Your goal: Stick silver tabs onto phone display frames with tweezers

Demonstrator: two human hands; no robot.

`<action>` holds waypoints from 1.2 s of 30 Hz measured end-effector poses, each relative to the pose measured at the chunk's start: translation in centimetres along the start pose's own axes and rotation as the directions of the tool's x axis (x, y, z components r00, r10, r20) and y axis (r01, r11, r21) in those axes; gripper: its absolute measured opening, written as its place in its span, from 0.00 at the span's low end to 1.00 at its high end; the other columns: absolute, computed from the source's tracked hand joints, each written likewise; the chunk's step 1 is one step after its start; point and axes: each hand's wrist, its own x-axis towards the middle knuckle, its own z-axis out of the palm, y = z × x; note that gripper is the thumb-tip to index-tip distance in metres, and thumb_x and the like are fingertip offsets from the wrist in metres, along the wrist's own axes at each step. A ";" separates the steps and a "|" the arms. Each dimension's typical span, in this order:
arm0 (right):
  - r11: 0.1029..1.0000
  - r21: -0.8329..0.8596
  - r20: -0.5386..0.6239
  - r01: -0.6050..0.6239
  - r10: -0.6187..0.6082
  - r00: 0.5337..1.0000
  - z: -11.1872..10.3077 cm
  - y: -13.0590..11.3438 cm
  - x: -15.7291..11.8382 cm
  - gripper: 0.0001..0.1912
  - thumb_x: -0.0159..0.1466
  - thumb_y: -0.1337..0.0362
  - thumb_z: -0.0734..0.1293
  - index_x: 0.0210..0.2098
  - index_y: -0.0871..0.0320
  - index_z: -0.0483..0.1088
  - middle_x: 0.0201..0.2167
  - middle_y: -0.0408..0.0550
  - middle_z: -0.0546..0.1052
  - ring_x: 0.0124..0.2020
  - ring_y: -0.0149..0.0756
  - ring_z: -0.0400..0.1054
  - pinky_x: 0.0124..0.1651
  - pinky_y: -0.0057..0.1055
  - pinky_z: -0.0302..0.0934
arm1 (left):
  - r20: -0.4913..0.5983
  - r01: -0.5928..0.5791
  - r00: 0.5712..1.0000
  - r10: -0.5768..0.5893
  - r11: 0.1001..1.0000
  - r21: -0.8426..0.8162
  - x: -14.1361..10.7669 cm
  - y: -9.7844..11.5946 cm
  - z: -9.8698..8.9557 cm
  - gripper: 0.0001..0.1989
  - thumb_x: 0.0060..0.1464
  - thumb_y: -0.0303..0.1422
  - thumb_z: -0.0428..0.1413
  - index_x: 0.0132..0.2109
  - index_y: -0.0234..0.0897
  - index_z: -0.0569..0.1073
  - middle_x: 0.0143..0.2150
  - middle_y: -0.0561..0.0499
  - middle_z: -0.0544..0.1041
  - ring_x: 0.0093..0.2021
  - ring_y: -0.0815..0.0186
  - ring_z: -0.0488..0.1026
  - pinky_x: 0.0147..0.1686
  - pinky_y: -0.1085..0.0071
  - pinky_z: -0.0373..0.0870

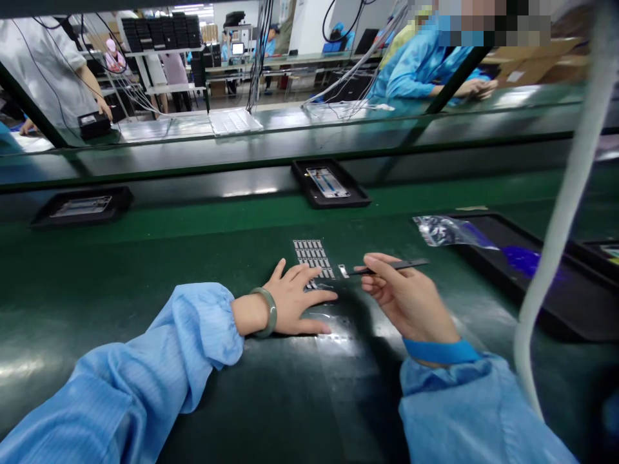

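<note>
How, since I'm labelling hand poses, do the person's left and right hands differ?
The left hand is spread palm-down over the near part of the grid of small parts; the right hand pinches dark tweezers. The left hand has a green bangle at its wrist; the right hand has a blue band. Both hands are bare and emerge from blue sleeves.
</note>
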 end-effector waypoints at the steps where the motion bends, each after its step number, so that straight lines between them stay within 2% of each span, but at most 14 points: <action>1: 1.000 0.001 -0.008 0.021 -0.021 1.000 -0.5 -0.4 0.0 0.10 0.50 0.70 0.74 0.31 0.62 0.72 0.23 0.47 0.75 0.18 0.26 0.66 0.20 0.16 0.65 | -0.014 0.007 1.000 -0.007 1.000 -0.005 0.4 0.0 -0.4 0.30 0.53 0.52 0.53 0.60 0.48 0.62 0.66 0.41 0.53 0.65 0.45 0.49 0.59 0.35 0.42; 4: 0.997 0.012 -0.049 0.072 -0.071 0.996 -2.1 -1.2 0.4 0.11 0.48 0.71 0.74 0.31 0.63 0.72 0.23 0.48 0.75 0.18 0.26 0.66 0.20 0.16 0.64 | -0.055 0.112 0.992 -0.111 0.994 0.019 2.8 -1.2 -1.7 0.26 0.56 0.48 0.53 0.59 0.48 0.63 0.64 0.46 0.57 0.65 0.51 0.51 0.61 0.42 0.46; 7: 0.996 0.046 -0.090 0.078 -0.073 0.993 -3.1 -1.0 0.6 0.12 0.47 0.69 0.75 0.30 0.62 0.71 0.22 0.47 0.74 0.18 0.25 0.65 0.20 0.16 0.64 | -0.114 0.265 0.960 -0.257 0.962 0.063 6.8 -3.8 -2.8 0.23 0.59 0.42 0.51 0.59 0.42 0.63 0.63 0.44 0.58 0.65 0.53 0.51 0.62 0.48 0.47; 10: 0.996 0.082 -0.078 0.044 -0.037 0.996 -2.9 -0.2 0.2 0.15 0.44 0.65 0.77 0.29 0.60 0.71 0.22 0.44 0.74 0.19 0.25 0.65 0.19 0.16 0.64 | -0.174 0.404 0.906 -0.385 0.911 0.089 11.2 -6.7 -3.2 0.23 0.61 0.38 0.50 0.61 0.38 0.61 0.62 0.40 0.58 0.63 0.53 0.53 0.61 0.50 0.51; 14: 0.995 0.097 -0.043 -0.009 0.013 0.999 -2.0 0.8 -0.8 0.19 0.42 0.61 0.79 0.29 0.59 0.71 0.24 0.43 0.74 0.19 0.26 0.65 0.19 0.18 0.64 | -0.205 0.524 0.844 -0.496 0.844 0.116 16.0 -9.3 -2.9 0.23 0.60 0.38 0.52 0.61 0.38 0.60 0.62 0.42 0.59 0.60 0.51 0.58 0.56 0.47 0.58; 17: 0.993 0.083 -0.009 -0.088 0.089 0.996 -1.8 1.3 -1.3 0.21 0.42 0.59 0.79 0.31 0.59 0.71 0.24 0.44 0.74 0.19 0.26 0.65 0.19 0.18 0.64 | -0.215 0.576 0.812 -0.543 0.804 0.147 17.9 -10.0 -2.3 0.21 0.60 0.38 0.53 0.58 0.37 0.63 0.61 0.43 0.60 0.59 0.52 0.60 0.55 0.47 0.60; 20: 0.989 0.070 0.025 -0.133 0.132 0.991 -2.1 1.5 -1.4 0.20 0.44 0.59 0.79 0.32 0.58 0.71 0.24 0.42 0.74 0.20 0.26 0.66 0.20 0.18 0.65 | -0.231 0.591 0.803 -0.550 0.786 0.183 18.5 -10.4 -2.2 0.19 0.60 0.37 0.53 0.56 0.36 0.65 0.58 0.43 0.63 0.57 0.54 0.63 0.54 0.49 0.62; 24: 0.981 0.098 0.053 -0.166 0.162 0.985 -2.3 1.4 -1.2 0.21 0.43 0.59 0.79 0.31 0.57 0.70 0.25 0.42 0.75 0.21 0.26 0.67 0.22 0.18 0.66 | -0.247 0.550 0.831 -0.498 0.802 0.233 17.0 -11.2 -3.4 0.17 0.60 0.36 0.53 0.54 0.36 0.67 0.58 0.44 0.63 0.58 0.54 0.62 0.56 0.48 0.59; 27: 0.981 0.105 0.070 -0.164 0.158 0.985 -2.4 1.4 -1.0 0.21 0.42 0.60 0.80 0.31 0.58 0.70 0.26 0.43 0.76 0.22 0.27 0.68 0.23 0.19 0.67 | -0.247 0.529 0.845 -0.475 0.811 0.251 14.1 -12.3 -5.0 0.16 0.59 0.35 0.54 0.53 0.36 0.68 0.58 0.44 0.64 0.58 0.54 0.61 0.57 0.47 0.56; 32: 0.992 0.073 0.071 -0.107 0.101 0.992 -2.5 1.5 -0.4 0.21 0.41 0.61 0.80 0.31 0.58 0.71 0.25 0.44 0.76 0.21 0.28 0.68 0.22 0.20 0.66 | -0.272 0.513 0.851 -0.449 0.822 0.248 6.0 -13.5 -7.0 0.12 0.59 0.35 0.54 0.49 0.37 0.70 0.58 0.45 0.64 0.58 0.53 0.61 0.58 0.44 0.51; 36: 0.995 0.073 0.059 -0.069 0.065 0.996 -2.2 1.3 -0.3 0.22 0.40 0.60 0.80 0.30 0.58 0.71 0.26 0.45 0.77 0.22 0.28 0.68 0.23 0.19 0.67 | -0.288 0.493 0.859 -0.424 0.837 0.238 -1.8 -12.8 -7.5 0.08 0.59 0.34 0.54 0.45 0.40 0.71 0.58 0.44 0.63 0.58 0.53 0.61 0.58 0.43 0.51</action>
